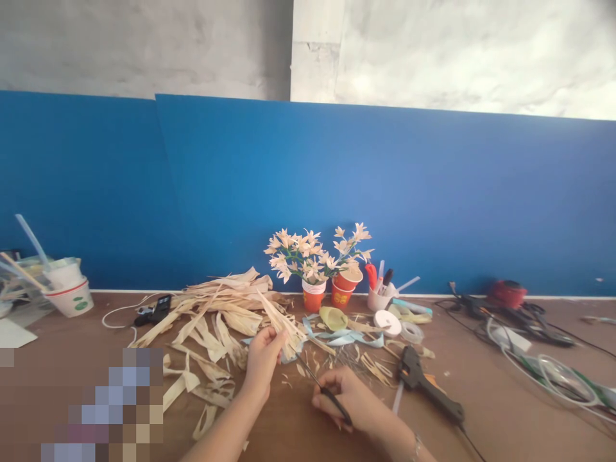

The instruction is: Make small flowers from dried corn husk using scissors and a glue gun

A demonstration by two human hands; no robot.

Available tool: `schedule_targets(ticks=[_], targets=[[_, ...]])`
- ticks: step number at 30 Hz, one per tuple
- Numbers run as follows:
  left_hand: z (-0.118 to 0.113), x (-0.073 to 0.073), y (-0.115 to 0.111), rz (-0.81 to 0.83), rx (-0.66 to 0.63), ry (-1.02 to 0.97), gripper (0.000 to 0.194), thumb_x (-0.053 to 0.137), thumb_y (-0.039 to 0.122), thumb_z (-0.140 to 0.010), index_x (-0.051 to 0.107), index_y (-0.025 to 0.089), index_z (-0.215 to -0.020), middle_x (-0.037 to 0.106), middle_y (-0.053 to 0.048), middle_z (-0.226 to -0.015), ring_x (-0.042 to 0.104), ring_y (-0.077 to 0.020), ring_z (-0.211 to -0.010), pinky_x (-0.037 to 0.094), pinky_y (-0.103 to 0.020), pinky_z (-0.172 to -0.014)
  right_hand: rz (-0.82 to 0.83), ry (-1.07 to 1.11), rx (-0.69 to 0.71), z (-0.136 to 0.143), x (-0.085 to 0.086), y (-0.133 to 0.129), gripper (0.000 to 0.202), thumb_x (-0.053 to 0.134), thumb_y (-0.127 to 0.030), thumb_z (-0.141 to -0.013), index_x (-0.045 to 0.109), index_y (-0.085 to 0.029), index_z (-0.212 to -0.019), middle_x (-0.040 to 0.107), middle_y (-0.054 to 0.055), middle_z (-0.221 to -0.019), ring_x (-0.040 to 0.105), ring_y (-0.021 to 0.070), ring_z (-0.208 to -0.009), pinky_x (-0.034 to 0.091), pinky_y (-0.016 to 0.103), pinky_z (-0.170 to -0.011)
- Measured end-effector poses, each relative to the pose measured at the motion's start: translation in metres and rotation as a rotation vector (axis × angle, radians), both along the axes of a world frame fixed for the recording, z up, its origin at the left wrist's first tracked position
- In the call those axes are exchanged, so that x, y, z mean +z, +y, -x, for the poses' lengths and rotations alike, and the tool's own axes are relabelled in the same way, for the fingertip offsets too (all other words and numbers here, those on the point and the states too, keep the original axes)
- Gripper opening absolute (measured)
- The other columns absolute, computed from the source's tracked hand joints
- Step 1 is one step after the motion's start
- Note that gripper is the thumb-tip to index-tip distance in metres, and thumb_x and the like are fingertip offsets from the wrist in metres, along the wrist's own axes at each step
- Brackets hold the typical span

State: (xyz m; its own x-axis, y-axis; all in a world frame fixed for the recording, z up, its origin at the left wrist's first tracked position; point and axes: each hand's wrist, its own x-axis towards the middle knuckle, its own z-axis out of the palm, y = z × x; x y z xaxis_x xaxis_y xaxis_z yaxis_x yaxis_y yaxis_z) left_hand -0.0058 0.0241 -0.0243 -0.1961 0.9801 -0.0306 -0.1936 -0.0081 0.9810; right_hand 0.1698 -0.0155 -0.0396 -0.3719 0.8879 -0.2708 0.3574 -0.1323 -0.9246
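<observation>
A piece of pale husk is held up at the centre of the frame, slightly left of the middle, and dark-handled scissors are pointed at its lower right edge. The step in hand is judged to be the trimming or slitting of the husk; whether the blades are parted, or touch the edge, cannot be told. For the next move, the husk should be held steady and the blade tips guided along its grain, clear of the fingertips.

The husk's lower part is pinched between the thumb and fingers of the left hand, the forearm being extended from the bottom edge of the frame and the strip tipped toward the upper left. At lower centre right, the right hand is curled around the scissors' handles, the wrist being angled in from the lower right corner; how the fingers are set in the loops is partly hidden. Loose husks are heaped at centre left, and a glue gun is laid at lower right.
</observation>
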Motion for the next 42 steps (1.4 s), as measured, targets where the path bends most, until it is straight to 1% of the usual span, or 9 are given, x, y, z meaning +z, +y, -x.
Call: schedule_targets(ticks=[6,12,17,24,29,34,38,42], targets=[[-0.0032,-0.0009,-0.0021,0.006,-0.031,-0.077,0.03,0.071,0.041,-0.06,0.053,0.017,-0.057,0.053,0.004,-0.045,0.047,-0.0092,-0.044,0.038,-0.019,-0.046,0.016,0.003,-0.013,0.0008,0.0023,-0.0007,0.014,0.06,-0.029,-0.069,0.057,-0.016,-0.067,0.046,-0.009,-0.037,0.034,0.0035,-0.027,0.022,0.013,-0.027],[-0.0042,-0.0041,-0.0015,0.037,-0.043,-0.12,0.031,0.074,0.04,-0.057,0.055,0.015,-0.061,0.056,0.003,-0.05,0.051,-0.0096,-0.047,0.041,-0.019,-0.047,0.015,0.004,-0.028,0.0029,0.0072,-0.0021,0.015,0.06,-0.03,-0.068,0.056,-0.016,-0.065,0.046,-0.009,-0.037,0.033,0.0032,-0.027,0.023,0.013,-0.027],[-0.0046,-0.0049,-0.0008,0.056,-0.031,-0.135,0.035,0.076,0.042,-0.055,0.057,0.014,-0.062,0.058,0.001,-0.052,0.054,-0.0113,-0.05,0.044,-0.021,-0.049,0.015,0.008,-0.034,0.0031,0.0049,-0.0015,0.015,0.06,-0.03,-0.069,0.056,-0.016,-0.064,0.046,-0.009,-0.036,0.034,0.0037,-0.027,0.022,0.014,-0.027],[-0.0073,-0.0018,-0.0061,0.071,-0.042,-0.171,0.036,0.076,0.043,-0.055,0.055,0.014,-0.058,0.059,0.0,-0.052,0.055,-0.0115,-0.051,0.044,-0.021,-0.05,0.007,0.034,-0.041,0.0025,-0.0003,0.0007,0.018,0.062,-0.032,-0.069,0.055,-0.016,-0.066,0.046,-0.009,-0.035,0.034,0.0037,-0.026,0.021,0.013,-0.027],[-0.0074,-0.001,-0.0067,0.072,-0.047,-0.192,0.037,0.076,0.045,-0.053,0.056,0.014,-0.057,0.059,0.0,-0.052,0.055,-0.0121,-0.051,0.043,-0.022,-0.051,0.008,0.028,-0.044,0.0041,0.0033,-0.0013,0.02,0.064,-0.034,-0.068,0.055,-0.016,-0.064,0.045,-0.009,-0.035,0.033,0.0037,-0.026,0.021,0.014,-0.027],[-0.0075,-0.0017,-0.0066,0.067,-0.055,-0.197,0.036,0.075,0.044,-0.055,0.056,0.014,-0.057,0.059,0.0,-0.053,0.055,-0.0119,-0.052,0.044,-0.022,-0.051,0.013,0.025,-0.061,0.007,0.0067,-0.0018,0.019,0.064,-0.033,-0.068,0.054,-0.017,-0.065,0.044,-0.01,-0.035,0.033,0.0042,-0.026,0.021,0.014,-0.027],[-0.0073,0.0,-0.0066,0.061,-0.033,-0.153,0.031,0.073,0.041,-0.058,0.057,0.014,-0.062,0.061,0.0,-0.057,0.057,-0.0126,-0.056,0.044,-0.022,-0.052,0.016,0.012,-0.061,0.0072,0.0077,-0.0026,0.017,0.062,-0.032,-0.068,0.054,-0.016,-0.066,0.045,-0.01,-0.035,0.033,0.0041,-0.026,0.021,0.014,-0.027],[-0.0042,0.002,-0.0023,0.038,0.042,-0.157,0.029,0.072,0.037,-0.057,0.06,0.016,-0.072,0.064,0.001,-0.064,0.059,-0.0132,-0.058,0.046,-0.022,-0.054,0.057,0.028,-0.009,0.0028,0.0075,-0.0037,0.018,0.064,-0.032,-0.067,0.058,-0.015,-0.072,0.049,-0.008,-0.038,0.037,0.0049,-0.028,0.024,0.014,-0.028]])
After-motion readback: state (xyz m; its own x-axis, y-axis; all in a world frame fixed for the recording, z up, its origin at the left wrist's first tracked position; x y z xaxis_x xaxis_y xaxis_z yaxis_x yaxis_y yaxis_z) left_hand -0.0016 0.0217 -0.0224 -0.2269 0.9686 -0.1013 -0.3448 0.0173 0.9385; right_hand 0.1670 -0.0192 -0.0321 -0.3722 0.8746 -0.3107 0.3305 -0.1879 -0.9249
